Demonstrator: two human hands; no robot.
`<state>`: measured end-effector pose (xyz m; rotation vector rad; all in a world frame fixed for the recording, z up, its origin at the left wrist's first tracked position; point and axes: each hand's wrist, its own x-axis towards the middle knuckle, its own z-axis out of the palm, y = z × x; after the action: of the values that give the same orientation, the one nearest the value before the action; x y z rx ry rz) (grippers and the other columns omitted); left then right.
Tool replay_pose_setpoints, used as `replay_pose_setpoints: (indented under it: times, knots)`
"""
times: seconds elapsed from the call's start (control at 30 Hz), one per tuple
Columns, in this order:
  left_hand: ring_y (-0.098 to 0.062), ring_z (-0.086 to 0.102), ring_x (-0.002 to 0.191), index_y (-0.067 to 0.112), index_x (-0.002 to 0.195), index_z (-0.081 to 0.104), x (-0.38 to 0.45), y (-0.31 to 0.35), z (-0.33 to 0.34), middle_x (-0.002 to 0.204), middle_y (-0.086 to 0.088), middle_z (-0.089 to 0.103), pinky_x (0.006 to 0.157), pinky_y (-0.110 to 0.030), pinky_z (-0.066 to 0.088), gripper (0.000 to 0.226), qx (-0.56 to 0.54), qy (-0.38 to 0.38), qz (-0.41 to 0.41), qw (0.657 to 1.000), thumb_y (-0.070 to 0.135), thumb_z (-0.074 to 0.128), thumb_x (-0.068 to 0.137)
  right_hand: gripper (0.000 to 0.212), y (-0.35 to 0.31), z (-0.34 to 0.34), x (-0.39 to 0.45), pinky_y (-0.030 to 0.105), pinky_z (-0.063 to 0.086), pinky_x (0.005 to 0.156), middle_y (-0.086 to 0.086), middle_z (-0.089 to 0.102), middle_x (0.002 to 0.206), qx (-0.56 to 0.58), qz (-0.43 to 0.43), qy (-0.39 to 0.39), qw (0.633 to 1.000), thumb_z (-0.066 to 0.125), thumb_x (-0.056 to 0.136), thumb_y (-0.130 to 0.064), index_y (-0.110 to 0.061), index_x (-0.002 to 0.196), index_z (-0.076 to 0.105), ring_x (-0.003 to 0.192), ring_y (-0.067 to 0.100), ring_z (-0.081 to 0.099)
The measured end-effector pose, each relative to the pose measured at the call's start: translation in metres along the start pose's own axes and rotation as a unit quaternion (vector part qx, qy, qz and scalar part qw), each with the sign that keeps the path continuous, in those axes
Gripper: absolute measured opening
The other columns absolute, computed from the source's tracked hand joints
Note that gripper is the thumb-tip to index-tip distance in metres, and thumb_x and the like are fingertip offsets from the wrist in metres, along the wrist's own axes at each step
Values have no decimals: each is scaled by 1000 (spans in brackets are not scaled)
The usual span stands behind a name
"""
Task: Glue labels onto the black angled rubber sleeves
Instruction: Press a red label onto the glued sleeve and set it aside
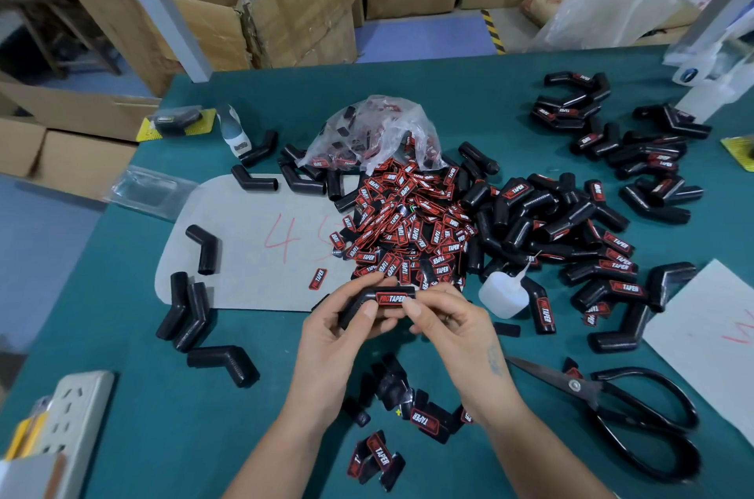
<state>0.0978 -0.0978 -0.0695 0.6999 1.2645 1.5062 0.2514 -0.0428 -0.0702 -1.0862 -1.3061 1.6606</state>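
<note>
Both my hands hold one black angled rubber sleeve (354,309) just above the green table (122,339). My left hand (338,331) grips its body from below, thumb on top. My right hand (444,319) pinches the sleeve's right end, thumb against a red and black label (391,299) that lies on the sleeve. A heap of loose labels (412,229) spills from a clear plastic bag (375,135) behind my hands. A white glue bottle (501,293) stands just right of my hands. Unlabelled sleeves (191,315) lie at the left, labelled sleeves (604,253) at the right.
Black scissors (624,409) lie at the right front. A few labels (379,453) lie between my forearms. A grey mat (245,253) marked in red sits left of the heap. A power strip (69,425) is at the front left. Cardboard boxes (285,5) stand beyond the table.
</note>
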Motion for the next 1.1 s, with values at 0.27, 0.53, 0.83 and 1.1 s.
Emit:
replay_pose_setpoints:
  times: [0.27, 0.53, 0.83, 1.1]
  knots:
    - [-23, 77, 107, 29, 118, 79, -1, 0, 2, 124, -5, 77, 86, -26, 61, 28, 8, 11, 14, 1000, 31, 76, 90, 12, 2, 3, 0, 22, 52, 81, -10, 65, 92, 0, -15, 5, 1000, 77, 86, -35, -28, 91, 86, 85, 4, 63]
    - [-23, 78, 102, 29, 117, 79, -1, -2, 3, 122, -5, 78, 85, -25, 61, 29, 10, 18, 18, 1000, 34, 76, 89, 10, 3, 3, 1, 23, 51, 81, -7, 64, 91, -10, -20, 7, 1000, 77, 87, -33, -30, 90, 86, 85, 5, 62]
    - [-22, 75, 113, 31, 118, 78, -4, -1, 3, 122, -5, 78, 89, -25, 60, 26, 48, 1, 49, 998, 27, 74, 93, 7, 3, 5, -1, 40, 56, 94, 16, 62, 102, -7, -16, 5, 1000, 82, 83, -29, -23, 84, 85, 94, 34, 63]
    - [-18, 75, 112, 33, 118, 78, -5, -3, 3, 121, -2, 78, 88, -23, 60, 32, 79, -1, 81, 994, 11, 71, 96, 12, 2, 5, -2, 49, 54, 100, 20, 62, 100, 31, 1, 16, 999, 83, 80, -28, -17, 83, 85, 102, 38, 61]
